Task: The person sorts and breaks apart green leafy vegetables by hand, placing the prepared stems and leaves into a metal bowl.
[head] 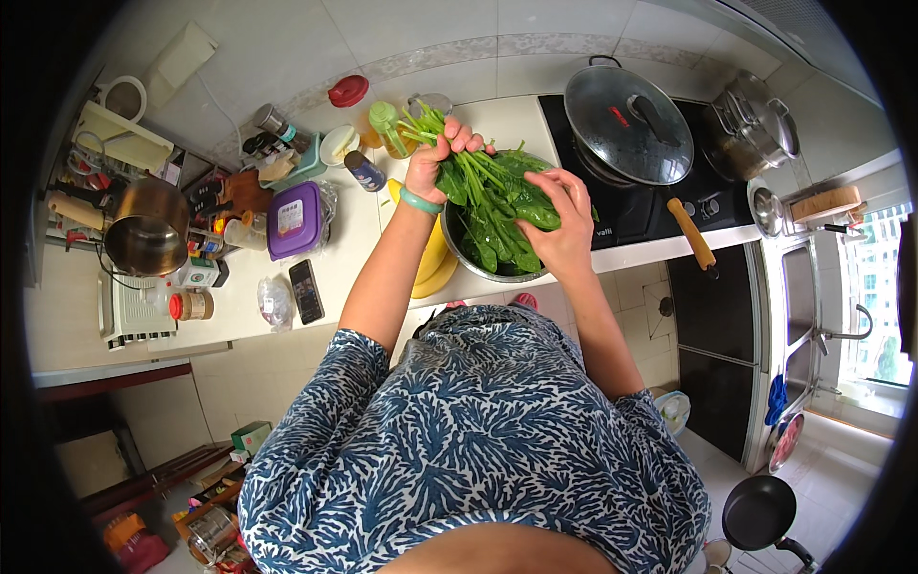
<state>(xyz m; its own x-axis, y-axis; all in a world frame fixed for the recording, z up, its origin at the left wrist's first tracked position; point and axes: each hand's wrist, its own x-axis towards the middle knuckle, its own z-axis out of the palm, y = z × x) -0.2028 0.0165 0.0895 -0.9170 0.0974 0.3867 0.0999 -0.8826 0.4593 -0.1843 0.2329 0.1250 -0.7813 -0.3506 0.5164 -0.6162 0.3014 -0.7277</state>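
Note:
My left hand (pixel 439 159), with a pale green bangle at the wrist, is closed around the stems of a bunch of leafy greens (pixel 477 179). The wet leaves hang down over a round metal bowl (pixel 482 273) that holds more greens. My right hand (pixel 563 222) rests at the leaves on the bowl's right side, fingers curved and somewhat apart; whether it grips any leaf cannot be told. Yellow bananas (pixel 430 271) lie against the bowl's left side, partly behind my left forearm.
A lidded wok (pixel 617 136) sits on the black gas hob (pixel 624 226), its wooden handle (pixel 690 231) jutting past the counter edge. Left on the counter are a phone (pixel 307 291), a purple-lidded container (pixel 294 219), a dark jar (pixel 364 171) and a green-topped bottle (pixel 387 125).

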